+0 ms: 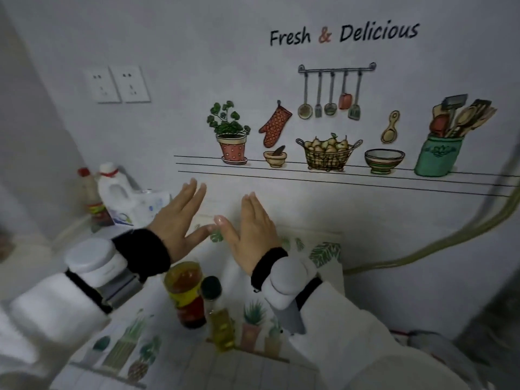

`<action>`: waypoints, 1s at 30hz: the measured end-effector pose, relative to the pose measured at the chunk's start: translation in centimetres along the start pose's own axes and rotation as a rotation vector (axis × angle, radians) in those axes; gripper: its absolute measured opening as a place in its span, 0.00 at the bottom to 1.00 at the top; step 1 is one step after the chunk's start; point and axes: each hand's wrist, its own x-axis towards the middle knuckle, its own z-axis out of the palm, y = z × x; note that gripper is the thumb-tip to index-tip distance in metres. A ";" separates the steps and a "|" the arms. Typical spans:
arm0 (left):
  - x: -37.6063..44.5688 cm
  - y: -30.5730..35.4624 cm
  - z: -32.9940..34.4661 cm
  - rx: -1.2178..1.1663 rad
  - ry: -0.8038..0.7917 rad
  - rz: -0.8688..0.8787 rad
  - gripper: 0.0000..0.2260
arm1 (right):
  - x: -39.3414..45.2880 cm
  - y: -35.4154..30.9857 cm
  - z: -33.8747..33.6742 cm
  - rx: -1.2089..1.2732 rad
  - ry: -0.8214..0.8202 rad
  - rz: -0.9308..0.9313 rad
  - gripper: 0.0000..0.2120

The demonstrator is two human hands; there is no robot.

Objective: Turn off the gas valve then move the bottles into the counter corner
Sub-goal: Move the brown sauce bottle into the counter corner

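My left hand [180,218] and my right hand [250,232] are held flat and open above the counter, fingers stretched toward the wall, thumbs nearly touching; neither holds anything. Below them on the patterned counter [157,327] stand a jar with amber liquid and a red label [187,296] and a small dark-capped bottle of yellow oil [219,316]. A white-lidded jar [94,263] stands under my left wrist. In the far left corner are a red-capped bottle [91,192] and a white jug [115,190]. No gas valve shows.
A greenish hose [439,243] runs along the wall at right. A tissue pack [149,205] lies beside the white jug. Two wall sockets [118,84] sit above the corner. A dark appliance edge [492,319] stands at the far right.
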 end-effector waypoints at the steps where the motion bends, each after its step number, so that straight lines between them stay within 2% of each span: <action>1: -0.9 -1.0 -0.1 -0.045 0.000 -0.068 0.36 | 0.3 -0.3 0.6 0.011 -0.052 -0.013 0.35; 4: -3.8 -3.6 0.3 -0.121 -0.021 -0.236 0.34 | 1.5 -0.8 2.4 0.088 -0.218 -0.025 0.33; 10: -6.5 -6.3 2.2 -0.268 -0.005 -0.400 0.39 | 3.3 -1.4 5.4 0.170 -0.414 0.019 0.33; 12: -6.5 -6.7 2.9 -0.344 -0.015 -0.406 0.41 | 3.8 -1.6 6.2 0.155 -0.458 0.012 0.34; 15: -5.8 -7.2 4.0 -0.434 -0.055 -0.368 0.41 | 4.8 -2.3 7.5 0.172 -0.464 0.026 0.31; 19: -4.2 -8.2 5.2 -0.495 -0.099 -0.281 0.30 | 6.3 -2.9 8.9 0.216 -0.448 0.067 0.21; 21: -3.3 -9.1 5.7 -0.493 -0.130 -0.292 0.29 | 7.3 -3.1 9.3 0.254 -0.434 0.078 0.18; 30: 1.3 -14.5 6.1 -0.472 -0.169 -0.288 0.28 | 13.2 -4.5 10.7 0.181 -0.406 0.014 0.21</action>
